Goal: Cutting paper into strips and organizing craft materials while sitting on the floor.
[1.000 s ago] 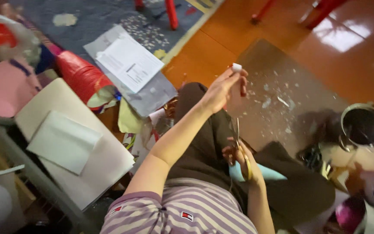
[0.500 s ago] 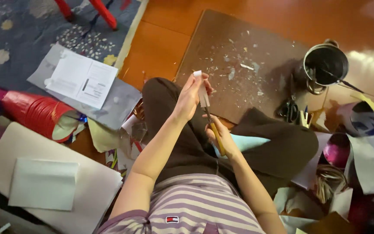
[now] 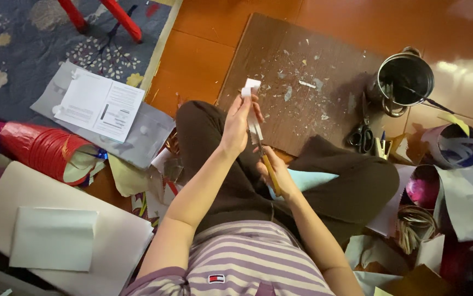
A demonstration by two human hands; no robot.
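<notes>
I sit cross-legged on the floor. My left hand [image 3: 238, 125] pinches a small folded white paper strip [image 3: 251, 90], holding it up over my knee. My right hand [image 3: 276, 174] grips a craft knife with a yellow handle [image 3: 270, 171]; its blade points up along the lower part of the strip. Both hands are close together above my dark trousers, in front of a brown cardboard sheet [image 3: 302, 60] littered with paper scraps.
Black scissors [image 3: 362, 136] and a metal pot [image 3: 405, 79] sit at the cardboard's right edge. A red paper roll [image 3: 42, 149], grey sheets with a printed page [image 3: 100, 104] and white boards [image 3: 55, 235] lie on the left. Coloured paper rolls [image 3: 455, 145] crowd the right.
The view has swung so the hands sit in mid-frame. My left hand stays raised with the paper strip, and the knife in my right hand has come up against it.
</notes>
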